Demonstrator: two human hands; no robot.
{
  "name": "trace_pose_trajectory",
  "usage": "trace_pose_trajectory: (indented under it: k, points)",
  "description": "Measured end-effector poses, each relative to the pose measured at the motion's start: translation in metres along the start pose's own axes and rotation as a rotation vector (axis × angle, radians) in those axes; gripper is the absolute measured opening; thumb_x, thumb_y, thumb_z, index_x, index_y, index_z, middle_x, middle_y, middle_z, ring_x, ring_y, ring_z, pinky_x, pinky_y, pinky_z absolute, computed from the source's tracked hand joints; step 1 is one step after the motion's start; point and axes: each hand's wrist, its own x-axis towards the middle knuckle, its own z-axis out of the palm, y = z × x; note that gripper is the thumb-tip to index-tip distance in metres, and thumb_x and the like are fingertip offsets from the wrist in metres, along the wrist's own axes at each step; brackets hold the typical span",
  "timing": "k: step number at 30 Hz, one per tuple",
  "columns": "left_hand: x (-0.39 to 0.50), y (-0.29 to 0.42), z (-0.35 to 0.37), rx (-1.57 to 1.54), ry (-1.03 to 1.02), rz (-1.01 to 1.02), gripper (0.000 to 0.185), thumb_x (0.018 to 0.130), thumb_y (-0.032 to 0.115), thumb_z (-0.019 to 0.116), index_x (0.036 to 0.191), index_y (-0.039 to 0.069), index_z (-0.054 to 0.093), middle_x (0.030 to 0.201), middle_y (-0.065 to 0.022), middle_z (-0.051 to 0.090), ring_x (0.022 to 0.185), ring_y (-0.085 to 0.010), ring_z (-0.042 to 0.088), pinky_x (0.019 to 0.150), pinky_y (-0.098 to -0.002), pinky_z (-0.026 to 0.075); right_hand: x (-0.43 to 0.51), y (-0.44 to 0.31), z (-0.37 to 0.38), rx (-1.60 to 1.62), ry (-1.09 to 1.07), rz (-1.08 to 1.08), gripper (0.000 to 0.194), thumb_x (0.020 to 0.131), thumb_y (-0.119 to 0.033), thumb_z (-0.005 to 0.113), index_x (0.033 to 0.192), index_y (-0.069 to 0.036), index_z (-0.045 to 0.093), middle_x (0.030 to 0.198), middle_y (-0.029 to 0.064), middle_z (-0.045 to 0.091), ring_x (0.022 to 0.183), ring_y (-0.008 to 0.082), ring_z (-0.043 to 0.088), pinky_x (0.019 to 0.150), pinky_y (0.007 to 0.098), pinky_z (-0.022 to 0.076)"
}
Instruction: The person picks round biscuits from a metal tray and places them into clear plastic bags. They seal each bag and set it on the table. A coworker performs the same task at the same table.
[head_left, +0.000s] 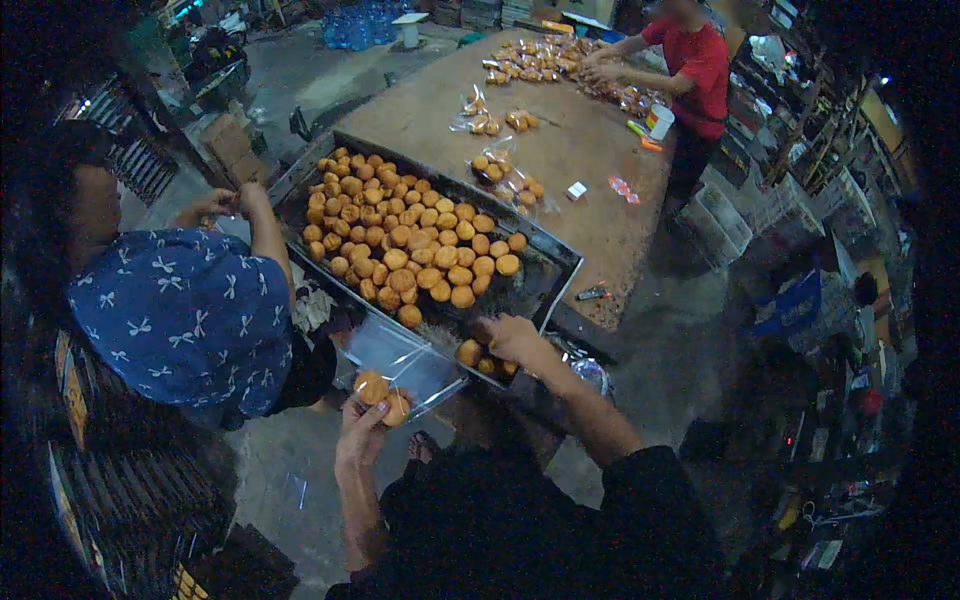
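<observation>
My left hand (361, 433) grips a clear plastic bag (409, 358) with round golden-brown buns (371, 388) in its lower end. The bag's upper part spreads over the near rim of a dark metal tray (538, 274). Many more round buns (420, 238) lie loosely piled across the tray's far and left parts. My right hand (516, 341) reaches down into the near right corner of the tray, at a small cluster of buns (470, 352). Its fingertips are blurred and partly hidden, so a hold on a bun cannot be made out.
The tray rests on a wooden table (420, 112) bearing filled bags (491, 165), a pile of packed bags (536, 58), a white tub (660, 121) and a lighter-like object (592, 293). A person in blue (180, 322) sits close left; another in red (697, 71) works across the table.
</observation>
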Motion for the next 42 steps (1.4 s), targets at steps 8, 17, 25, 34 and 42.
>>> trace_pose_trajectory:
  k: [8, 17, 25, 34, 42]
  points:
    - [0.003, -0.010, 0.010, -0.245, 0.049, 0.074, 0.048, 0.103, 0.039, 0.063, 0.137, 0.005, 0.057, 0.139, -0.0208, 0.062, 0.129, -0.0313, 0.060, 0.104, -0.0513, 0.053, -0.002, -0.013, -0.023, 0.280, 0.280, 0.120, 0.045, 0.083, -0.020, 0.075, 0.127, -0.017, 0.065, 0.111, 0.0206, 0.071, 0.097, 0.0405, 0.071, 0.083, 0.0495, 0.0576]
    - [0.014, -0.022, 0.022, -0.184, 0.028, 0.118, 0.042, 0.108, 0.033, 0.056, 0.137, 0.004, 0.058, 0.136, -0.0170, 0.066, 0.125, -0.0288, 0.064, 0.104, -0.0449, 0.055, -0.089, -0.097, -0.142, 1.433, 0.640, -0.262, 0.061, 0.086, -0.011, 0.081, 0.142, -0.005, 0.057, 0.132, 0.0077, 0.064, 0.120, 0.0178, 0.061, 0.106, 0.0346, 0.0484]
    - [0.021, -0.041, 0.016, -0.263, -0.037, 0.093, 0.057, 0.104, 0.046, 0.059, 0.143, 0.005, 0.051, 0.144, -0.0174, 0.058, 0.133, -0.0327, 0.058, 0.109, -0.0472, 0.051, -0.085, -0.114, -0.130, 1.080, 0.564, -0.253, 0.060, 0.085, -0.009, 0.084, 0.138, -0.006, 0.057, 0.126, 0.0056, 0.065, 0.119, 0.0164, 0.061, 0.103, 0.0345, 0.0489]
    - [0.032, -0.044, 0.015, -0.347, -0.044, 0.086, 0.055, 0.103, 0.045, 0.060, 0.145, 0.013, 0.048, 0.143, -0.0079, 0.058, 0.132, -0.0274, 0.057, 0.113, -0.0469, 0.048, -0.076, -0.126, -0.125, 1.236, 0.786, -0.173, 0.056, 0.081, -0.006, 0.085, 0.130, -0.005, 0.057, 0.117, 0.0074, 0.066, 0.114, 0.0183, 0.062, 0.103, 0.0350, 0.0498]
    - [0.039, -0.029, 0.025, -0.257, -0.074, 0.098, 0.052, 0.106, 0.039, 0.058, 0.144, 0.004, 0.052, 0.147, -0.0178, 0.057, 0.134, -0.0279, 0.058, 0.113, -0.0469, 0.048, -0.067, -0.111, -0.127, 0.905, 0.557, -0.231, 0.054, 0.083, -0.006, 0.084, 0.130, -0.006, 0.057, 0.121, 0.0048, 0.066, 0.111, 0.0171, 0.064, 0.100, 0.0345, 0.0502]
